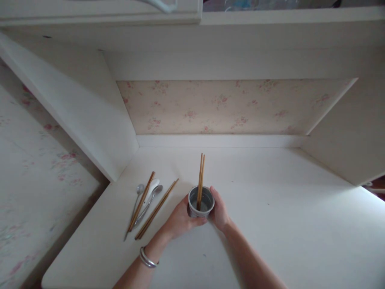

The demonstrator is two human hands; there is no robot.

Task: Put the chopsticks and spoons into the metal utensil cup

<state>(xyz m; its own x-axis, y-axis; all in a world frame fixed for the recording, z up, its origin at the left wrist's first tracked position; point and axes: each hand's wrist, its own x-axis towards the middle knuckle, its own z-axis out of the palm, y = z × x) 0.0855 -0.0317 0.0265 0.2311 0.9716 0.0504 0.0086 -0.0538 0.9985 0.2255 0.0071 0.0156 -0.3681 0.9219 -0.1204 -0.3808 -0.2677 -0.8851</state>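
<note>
Near the middle of the white table stands a grey metal cup, its mouth facing up toward me. A pair of wooden chopsticks stands in it, leaning on the far rim. My left hand is wrapped round the cup's left and near side, thumb across the front. Against the right side rests my right hand, fingers curved along the wall; some fingertips are hidden behind the cup. To the left lie more chopsticks, a white spoon, a metal spoon and a long-handled metal spoon.
The white tabletop extends to both sides. White side panels and an overhead shelf frame the space. Behind is a back wall with floral paper. At the left, the table edge borders a flowered wall.
</note>
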